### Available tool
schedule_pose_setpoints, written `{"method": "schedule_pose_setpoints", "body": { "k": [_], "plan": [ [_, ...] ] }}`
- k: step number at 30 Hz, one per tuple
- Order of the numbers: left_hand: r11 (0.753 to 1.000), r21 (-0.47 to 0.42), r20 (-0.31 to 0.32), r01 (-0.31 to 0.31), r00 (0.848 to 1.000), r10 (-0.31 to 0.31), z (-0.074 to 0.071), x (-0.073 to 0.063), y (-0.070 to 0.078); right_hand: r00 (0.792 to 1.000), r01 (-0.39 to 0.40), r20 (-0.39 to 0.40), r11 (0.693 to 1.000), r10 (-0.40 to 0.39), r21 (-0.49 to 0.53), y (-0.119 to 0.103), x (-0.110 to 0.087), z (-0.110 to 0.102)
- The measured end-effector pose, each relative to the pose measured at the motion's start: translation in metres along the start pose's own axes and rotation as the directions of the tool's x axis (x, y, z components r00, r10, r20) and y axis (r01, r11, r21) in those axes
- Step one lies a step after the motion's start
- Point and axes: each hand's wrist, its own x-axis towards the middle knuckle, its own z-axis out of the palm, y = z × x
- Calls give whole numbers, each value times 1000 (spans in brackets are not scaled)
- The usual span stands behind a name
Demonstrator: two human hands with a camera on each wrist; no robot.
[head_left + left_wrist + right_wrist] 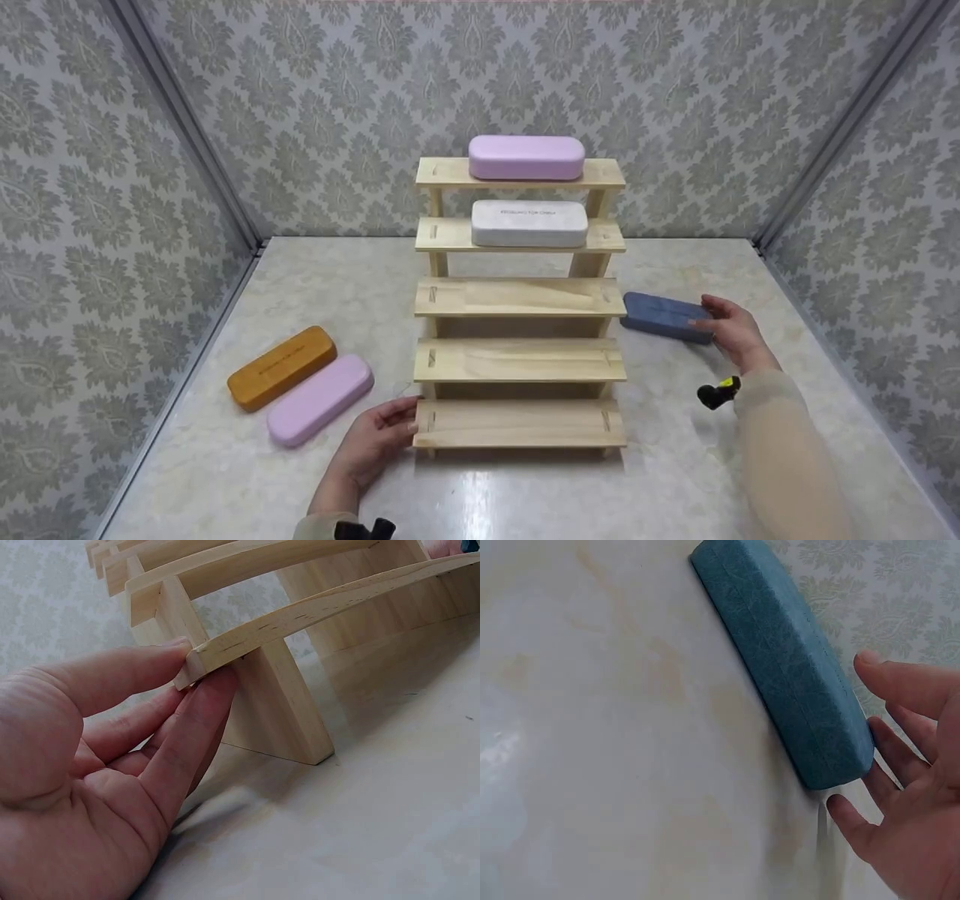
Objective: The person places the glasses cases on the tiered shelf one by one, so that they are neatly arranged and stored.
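A tiered wooden display rack point(517, 431) stands mid-table. At the left end of its lowest shelf, my left hand point(373, 442) pinches the board's corner; in the left wrist view, the thumb is on top of the wooden board point(255, 622) and fingers lie beneath it. Right of the rack lies a blue glasses case point(660, 315), slanted on the table. My right hand point(735, 330) is at this case's near right end. The right wrist view has its fingers point(907, 682) spread loosely around the end of the blue case point(780, 652), not gripping it.
A lilac case point(526, 157) rests on the top shelf and a white case point(529, 223) on the second. To the rack's left, an orange-brown case point(281, 367) and another lilac case point(320, 401) lie side by side. Patterned walls point(480, 75) enclose the marbled table point(337, 277).
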Motion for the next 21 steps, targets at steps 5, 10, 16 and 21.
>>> {"method": "schedule_pose_setpoints", "body": {
  "k": [5,10,16,21],
  "plan": [
    [999,-41,6,0,1000,1,1,-1,0,1000,-19,7,999,19,-49,6,-4,2],
    [999,-42,6,-3,1000,3,1,-1,0,1000,-10,-12,992,8,-126,12,-4,7],
    [999,-33,3,1,1000,-1,1,-1,1,998,-2,-61,993,-6,-116,15,-3,15],
    [1000,-27,-1,-3,1000,3,0,-1,0,997,13,-79,991,-24,-134,17,-3,16]
  ]
}}
